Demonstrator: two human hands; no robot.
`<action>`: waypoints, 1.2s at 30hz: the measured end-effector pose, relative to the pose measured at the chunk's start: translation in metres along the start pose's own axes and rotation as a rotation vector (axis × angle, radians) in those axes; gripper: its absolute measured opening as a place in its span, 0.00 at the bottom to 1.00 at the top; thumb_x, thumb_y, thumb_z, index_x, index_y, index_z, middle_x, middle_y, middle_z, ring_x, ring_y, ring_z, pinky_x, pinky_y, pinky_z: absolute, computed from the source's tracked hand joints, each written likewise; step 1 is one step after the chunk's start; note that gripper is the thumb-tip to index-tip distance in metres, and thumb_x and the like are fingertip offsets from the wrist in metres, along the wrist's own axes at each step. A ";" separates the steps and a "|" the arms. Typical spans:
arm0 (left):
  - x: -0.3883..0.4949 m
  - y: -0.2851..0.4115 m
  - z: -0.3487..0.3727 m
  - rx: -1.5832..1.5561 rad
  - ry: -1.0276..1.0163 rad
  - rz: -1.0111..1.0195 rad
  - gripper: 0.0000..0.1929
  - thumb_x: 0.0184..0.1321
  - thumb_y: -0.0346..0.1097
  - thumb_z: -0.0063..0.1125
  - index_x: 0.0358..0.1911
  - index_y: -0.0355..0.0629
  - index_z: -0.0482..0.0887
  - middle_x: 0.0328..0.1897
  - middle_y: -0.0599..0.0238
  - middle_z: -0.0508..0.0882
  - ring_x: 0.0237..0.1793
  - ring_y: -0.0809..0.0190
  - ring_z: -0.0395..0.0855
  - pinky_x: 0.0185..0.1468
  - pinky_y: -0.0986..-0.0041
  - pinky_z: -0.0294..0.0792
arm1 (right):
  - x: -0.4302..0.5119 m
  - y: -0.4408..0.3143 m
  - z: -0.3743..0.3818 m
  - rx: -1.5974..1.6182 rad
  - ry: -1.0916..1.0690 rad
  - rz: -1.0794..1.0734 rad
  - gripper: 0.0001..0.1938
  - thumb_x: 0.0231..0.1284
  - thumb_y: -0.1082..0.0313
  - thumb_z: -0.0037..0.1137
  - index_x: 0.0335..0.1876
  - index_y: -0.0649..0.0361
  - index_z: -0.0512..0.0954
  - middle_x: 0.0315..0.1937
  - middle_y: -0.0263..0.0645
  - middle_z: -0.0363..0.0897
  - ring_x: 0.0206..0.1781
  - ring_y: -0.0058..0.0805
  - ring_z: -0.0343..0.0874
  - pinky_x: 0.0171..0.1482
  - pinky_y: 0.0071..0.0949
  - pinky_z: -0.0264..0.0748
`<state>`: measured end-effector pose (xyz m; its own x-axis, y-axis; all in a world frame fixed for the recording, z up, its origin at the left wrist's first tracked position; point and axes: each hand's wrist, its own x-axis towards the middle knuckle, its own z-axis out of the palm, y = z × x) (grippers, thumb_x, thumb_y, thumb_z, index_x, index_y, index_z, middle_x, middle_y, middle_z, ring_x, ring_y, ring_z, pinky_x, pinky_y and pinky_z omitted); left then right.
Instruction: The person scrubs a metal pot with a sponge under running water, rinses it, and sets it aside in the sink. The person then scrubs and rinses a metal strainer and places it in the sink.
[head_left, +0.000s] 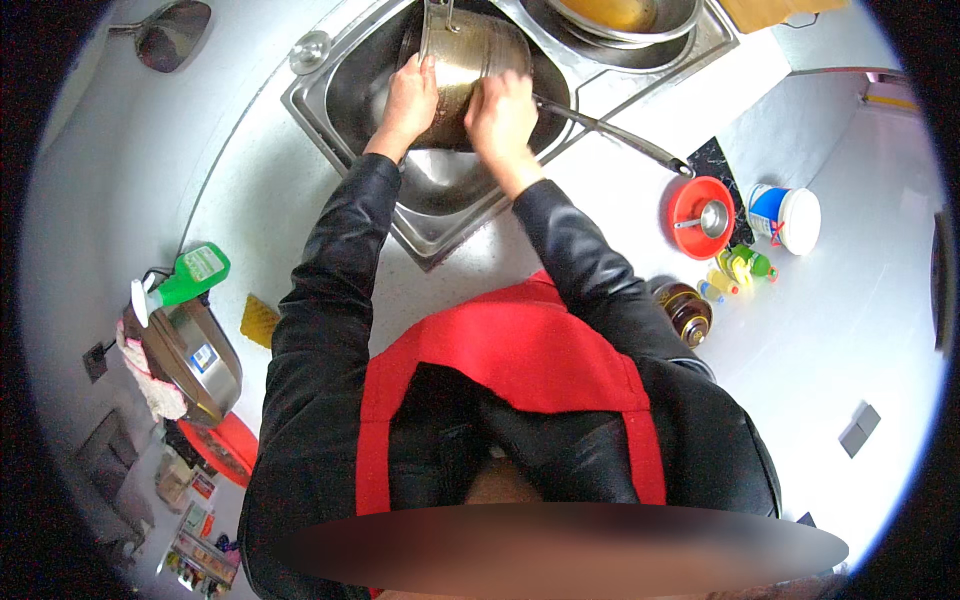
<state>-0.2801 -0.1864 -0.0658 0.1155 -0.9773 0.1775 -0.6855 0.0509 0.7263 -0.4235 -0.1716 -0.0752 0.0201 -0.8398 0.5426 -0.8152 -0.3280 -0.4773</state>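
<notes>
A stainless steel pot (480, 52) lies tilted on its side in the left basin of the metal sink (427, 251). Its brushed wall faces me, and a loop handle (452, 16) shows near the top. My left hand (411, 97) grips the pot by its rim on the left. Against the lower right of the wall is my right hand (504, 112), blurred and with fingers curled; anything inside it is hidden. A long metal handle (615, 135) runs from the basin over the sink's right edge, its other end out of sight behind the pot.
Metal bowls (630, 22) holding brownish liquid sit in the right basin. Right of the sink stand a red bowl (679, 244) with a small metal ladle, a white tub (799, 221), several small bottles and a brown jar (686, 311). Leftward are a green spray bottle (196, 271) and a yellow sponge (259, 321).
</notes>
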 end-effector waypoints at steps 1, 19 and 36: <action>-0.001 -0.002 -0.001 -0.005 0.001 0.002 0.17 0.70 0.41 0.39 0.35 0.33 0.75 0.30 0.36 0.79 0.37 0.33 0.77 0.39 0.49 0.69 | 0.015 0.001 0.002 -0.027 -0.096 0.058 0.04 0.42 0.69 0.57 0.25 0.59 0.76 0.29 0.42 0.73 0.37 0.45 0.73 0.34 0.42 0.74; 0.007 -0.012 0.001 0.117 0.039 0.017 0.22 0.70 0.45 0.39 0.31 0.32 0.79 0.30 0.37 0.80 0.37 0.34 0.78 0.41 0.52 0.69 | -0.077 -0.034 0.017 0.042 0.029 0.177 0.08 0.40 0.73 0.56 0.27 0.60 0.70 0.30 0.44 0.69 0.38 0.46 0.70 0.36 0.42 0.72; 0.005 -0.015 0.014 0.073 0.127 0.052 0.22 0.68 0.41 0.39 0.27 0.27 0.78 0.27 0.35 0.79 0.34 0.33 0.78 0.39 0.50 0.67 | -0.062 -0.015 -0.005 0.197 -0.171 0.292 0.05 0.48 0.69 0.56 0.27 0.62 0.74 0.32 0.48 0.76 0.40 0.49 0.75 0.43 0.43 0.74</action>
<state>-0.2790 -0.1948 -0.0851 0.1652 -0.9395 0.3001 -0.7432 0.0815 0.6641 -0.4153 -0.1127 -0.0979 -0.0867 -0.9644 0.2498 -0.6748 -0.1276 -0.7269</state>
